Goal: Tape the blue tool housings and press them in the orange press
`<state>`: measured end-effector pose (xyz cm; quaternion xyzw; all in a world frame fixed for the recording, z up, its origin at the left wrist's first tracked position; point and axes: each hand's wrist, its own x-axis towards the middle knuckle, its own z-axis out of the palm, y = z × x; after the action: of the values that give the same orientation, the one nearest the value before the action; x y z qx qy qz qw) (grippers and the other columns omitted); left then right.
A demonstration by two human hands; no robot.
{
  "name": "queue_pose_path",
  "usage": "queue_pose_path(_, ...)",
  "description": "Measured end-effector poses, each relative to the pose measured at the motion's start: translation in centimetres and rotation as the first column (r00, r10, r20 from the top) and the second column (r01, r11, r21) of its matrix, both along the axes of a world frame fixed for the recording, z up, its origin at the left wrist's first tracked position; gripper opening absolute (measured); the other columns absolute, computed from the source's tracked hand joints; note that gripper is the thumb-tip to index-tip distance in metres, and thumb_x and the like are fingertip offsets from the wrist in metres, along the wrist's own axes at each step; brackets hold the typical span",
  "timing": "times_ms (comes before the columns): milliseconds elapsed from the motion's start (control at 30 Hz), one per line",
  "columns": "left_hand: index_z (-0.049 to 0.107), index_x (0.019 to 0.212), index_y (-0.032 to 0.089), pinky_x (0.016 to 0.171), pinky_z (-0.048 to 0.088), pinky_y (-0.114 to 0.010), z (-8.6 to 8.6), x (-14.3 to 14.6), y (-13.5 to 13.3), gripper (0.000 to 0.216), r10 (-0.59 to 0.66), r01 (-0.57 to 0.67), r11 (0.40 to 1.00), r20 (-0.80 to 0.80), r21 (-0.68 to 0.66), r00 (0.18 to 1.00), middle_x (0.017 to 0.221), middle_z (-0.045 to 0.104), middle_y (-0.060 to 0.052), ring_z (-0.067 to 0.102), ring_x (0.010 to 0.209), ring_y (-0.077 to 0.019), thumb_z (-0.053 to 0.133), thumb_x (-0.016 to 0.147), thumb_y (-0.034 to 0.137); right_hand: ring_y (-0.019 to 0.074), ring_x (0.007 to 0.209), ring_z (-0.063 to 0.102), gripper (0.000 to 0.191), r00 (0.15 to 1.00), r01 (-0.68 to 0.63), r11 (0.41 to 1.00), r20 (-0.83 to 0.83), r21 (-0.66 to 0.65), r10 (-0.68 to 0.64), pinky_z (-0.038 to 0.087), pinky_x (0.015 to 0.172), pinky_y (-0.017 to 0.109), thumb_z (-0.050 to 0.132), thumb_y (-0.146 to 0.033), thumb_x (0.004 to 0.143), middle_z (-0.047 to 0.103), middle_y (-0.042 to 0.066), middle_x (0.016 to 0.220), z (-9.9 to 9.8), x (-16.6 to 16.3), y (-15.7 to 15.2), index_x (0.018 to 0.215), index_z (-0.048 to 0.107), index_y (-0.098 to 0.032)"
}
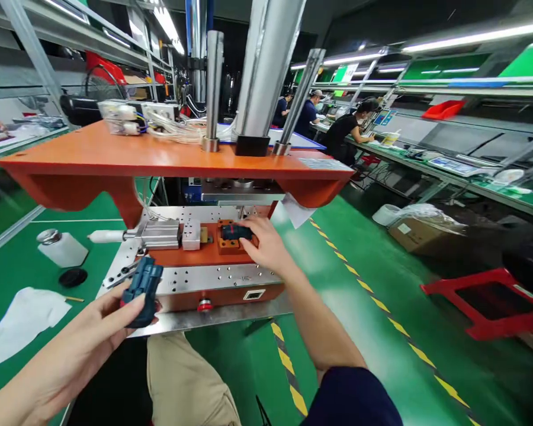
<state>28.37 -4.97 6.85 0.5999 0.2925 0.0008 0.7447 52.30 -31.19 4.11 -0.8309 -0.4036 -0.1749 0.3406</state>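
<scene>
My left hand [111, 322] is closed around a dark blue plastic part [144, 290], held up in front of the press's left front corner. My right hand [266, 242] reaches under the orange press frame [160, 160]. Its fingers grip a second dark part [235, 231] lying in the orange fixture block [231, 245]; the fingers partly cover it. Left of that block sits a silver clamp cylinder [161, 234] with a metal block [190, 235] at its end. The metal base plate [222, 276] runs along the front.
A white bottle [64, 248], a black round cap [73, 277] and a white cloth [24, 319] lie on the green table at left. A red button [205, 305] is on the press front. Co-workers [349, 127] sit at a bench on the right. A red step stool [488, 302] stands on the floor.
</scene>
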Motion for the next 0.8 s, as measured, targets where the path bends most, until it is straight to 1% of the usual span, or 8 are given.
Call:
queue_pose_path(67,0.07,0.126,0.027,0.096,0.06,-0.042,0.7,2.6,-1.5,0.069,-0.171,0.156,0.964,0.054,0.213,0.984,0.127,0.07,-0.009,0.068,0.112,-0.0331,0.089,0.066,0.053,0.0299,0.118,0.059,0.036,0.999,-0.02,0.987,-0.034,-0.162,0.014,0.045,0.107,0.05,0.069,-0.015,0.081,0.068,0.013,0.122,0.4,2.6,-0.5,0.117,0.069,-0.016)
queue_pose_path(100,0.07,0.126,0.026,0.1,0.058,-0.043,0.9,3.8,-2.1,0.068,-0.247,0.203,0.916,0.087,0.347,0.965,0.128,0.07,-0.009,0.067,0.114,-0.0337,0.086,0.068,0.057,0.0301,0.115,0.061,0.034,0.998,-0.04,0.972,-0.059,-0.231,0.027,0.046,0.105,0.049,0.071,-0.015,0.079,0.07,0.013,0.119,0.6,3.6,-0.4,0.113,0.07,-0.014)
queue_pose_path(200,0.07,0.125,0.026,0.104,0.053,-0.047,1.2,7.4,-3.7,0.065,-0.401,0.179,0.687,0.163,0.704,0.901,0.125,0.071,-0.009,0.067,0.114,-0.0356,0.079,0.072,0.063,0.0301,0.109,0.064,0.026,0.993,-0.069,0.944,-0.111,-0.324,0.034,0.049,0.1,0.048,0.075,-0.017,0.08,0.072,0.013,0.111,0.7,4.7,0.1,0.105,0.07,-0.014)
queue_pose_path(267,0.07,0.124,0.025,0.104,0.053,-0.046,0.9,9.6,-4.3,0.059,-0.481,0.115,0.531,0.187,0.839,0.856,0.123,0.072,-0.008,0.068,0.114,-0.0349,0.074,0.078,0.061,0.0294,0.11,0.065,0.027,0.994,-0.035,0.971,-0.104,-0.235,0.011,0.051,0.098,0.047,0.073,-0.019,0.083,0.071,0.013,0.112,0.3,4.3,0.0,0.109,0.068,-0.016)
queue_pose_path(367,0.069,0.126,0.022,0.105,0.052,-0.043,0.3,12.8,-5.2,0.049,-0.592,0.056,0.365,0.185,0.929,0.784,0.128,0.07,-0.009,0.066,0.118,-0.033,0.069,0.087,0.051,0.0278,0.117,0.064,0.033,0.993,0.118,0.986,-0.01,0.121,-0.118,0.052,0.101,0.047,0.064,-0.022,0.092,0.068,0.012,0.123,-0.8,2.3,-1.3,0.124,0.062,-0.02)
queue_pose_path(467,0.064,0.132,0.018,0.103,0.052,-0.044,-0.1,16.2,-6.2,0.046,-0.643,0.055,0.255,0.127,0.965,0.755,0.132,0.067,-0.012,0.065,0.12,-0.0326,0.066,0.091,0.038,0.0263,0.123,0.062,0.036,0.961,0.234,0.88,0.04,0.413,-0.275,0.051,0.107,0.048,0.059,-0.023,0.095,0.065,0.012,0.13,-2.3,-0.5,-3.5,0.132,0.058,-0.023)
queue_pose_path(633,0.061,0.135,0.014,0.1,0.053,-0.046,-0.6,20.8,-7.6,0.045,-0.653,0.206,0.076,-0.108,0.976,0.75,0.128,0.068,-0.017,0.066,0.116,-0.0348,0.062,0.093,0.029,0.0269,0.12,0.064,0.04,0.931,0.34,0.771,-0.077,0.538,-0.357,0.054,0.104,0.048,0.062,-0.025,0.094,0.066,0.012,0.128,-5.5,-4.3,-7.9,0.134,0.06,-0.023)
queue_pose_path(800,0.04,0.153,0.007,0.123,0.027,-0.056,-2.3,21.2,-9.2,0.071,-0.667,0.138,-0.108,-0.174,0.985,0.724,0.154,0.044,-0.023,0.037,0.147,-0.0362,0.046,0.101,0.055,0.0274,0.116,0.066,0.042,0.884,0.467,0.684,-0.327,0.56,-0.335,0.055,0.101,0.047,0.067,-0.035,0.091,0.066,0.015,0.128,-8.7,-4.5,-10.0,0.13,0.062,-0.019)
